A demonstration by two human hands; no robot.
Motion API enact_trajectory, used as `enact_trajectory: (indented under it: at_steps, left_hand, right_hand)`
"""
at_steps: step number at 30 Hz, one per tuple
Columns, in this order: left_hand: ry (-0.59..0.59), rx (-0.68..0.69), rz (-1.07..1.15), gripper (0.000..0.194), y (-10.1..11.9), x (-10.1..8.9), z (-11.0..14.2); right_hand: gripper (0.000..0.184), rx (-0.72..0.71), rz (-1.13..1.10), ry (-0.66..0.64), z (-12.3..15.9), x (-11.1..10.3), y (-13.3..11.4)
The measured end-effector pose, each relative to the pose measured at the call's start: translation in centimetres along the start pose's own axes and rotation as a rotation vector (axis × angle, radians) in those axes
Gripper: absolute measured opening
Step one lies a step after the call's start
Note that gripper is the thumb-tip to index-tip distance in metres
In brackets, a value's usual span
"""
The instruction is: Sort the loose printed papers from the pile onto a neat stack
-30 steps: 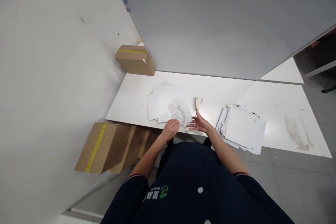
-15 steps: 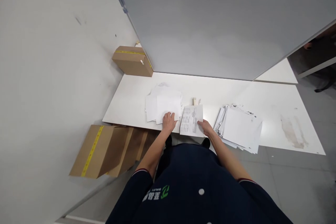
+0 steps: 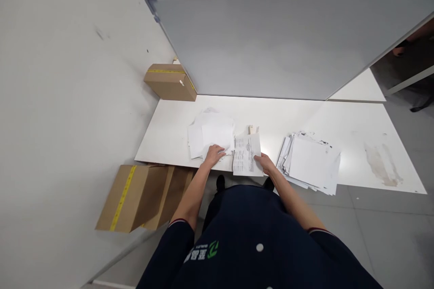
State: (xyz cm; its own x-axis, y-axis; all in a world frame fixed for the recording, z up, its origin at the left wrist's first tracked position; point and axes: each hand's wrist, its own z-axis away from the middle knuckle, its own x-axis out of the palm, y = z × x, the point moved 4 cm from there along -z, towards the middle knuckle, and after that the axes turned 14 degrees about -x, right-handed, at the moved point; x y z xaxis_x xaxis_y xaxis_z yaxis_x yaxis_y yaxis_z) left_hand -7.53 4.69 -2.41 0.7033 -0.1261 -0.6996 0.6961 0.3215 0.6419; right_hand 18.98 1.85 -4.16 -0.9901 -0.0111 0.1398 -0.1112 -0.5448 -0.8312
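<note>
The navy short-sleeved shirt (image 3: 257,216) reads "QUALITY" beside a green logo (image 3: 213,248), above white Chinese characters (image 3: 198,254) including 品. Lines on the printed sheet (image 3: 243,156) are too small to read.

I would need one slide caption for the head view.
Left hand on a paper stack, right hand holding a printed sheet, at a white table.

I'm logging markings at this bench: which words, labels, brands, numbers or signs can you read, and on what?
"QUALITY", tiny, on the shirt, by a green logo.
White characters beneath it: partly cut off, unclear.
Print and oval mark on the sheet in the right hand: too small.
Marks on the yellow tape: too small.
Print on the right pile: too small.
</note>
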Motion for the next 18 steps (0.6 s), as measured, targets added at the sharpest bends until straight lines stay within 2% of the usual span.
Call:
enact_trajectory:
  at_steps: [1,5,8,9,11,14,16,18]
  left_hand:
    - [0.001,-0.008,0.015,0.011,0.2,-0.4,0.0]
    - [0.08,-0.076,0.053,0.029,1.2,-2.1,0.9]
    - [0.182,-0.096,0.172,0.026,2.8,-2.9,2.7]
    - [0.2,-0.061,0.212,0.023,3.6,-2.9,3.6]
    - [0.165,0.099,0.226,0.02,6.0,-2.0,5.4]
    - [0.008,0.41,0.111,0.02,9.5,0.8,8.2]
    - [-0.074,0.534,0.034,0.021,10.9,2.7,9.6]
    - [-0.129,0.603,-0.029,0.024,11.6,4.1,10.6]
  right_hand:
    - [0.029,-0.002,-0.001,0.002,0.0,0.0,-0.1]
    - [0.031,-0.01,-0.016,0.016,0.1,-0.4,-0.2]
    - [0.031,-0.006,-0.078,0.0,0.3,-0.2,-0.4]
    - [0.03,-0.002,-0.115,-0.014,0.4,0.0,-0.5]
    - [0.027,0.009,-0.204,-0.047,0.6,0.7,-0.9]
    - [0.023,0.044,-0.315,-0.083,1.1,1.8,-1.8]
    - [0.028,0.071,-0.34,-0.106,1.4,2.4,-2.3]
    - [0.032,0.047,-0.311,-0.138,1.7,2.6,-2.7]
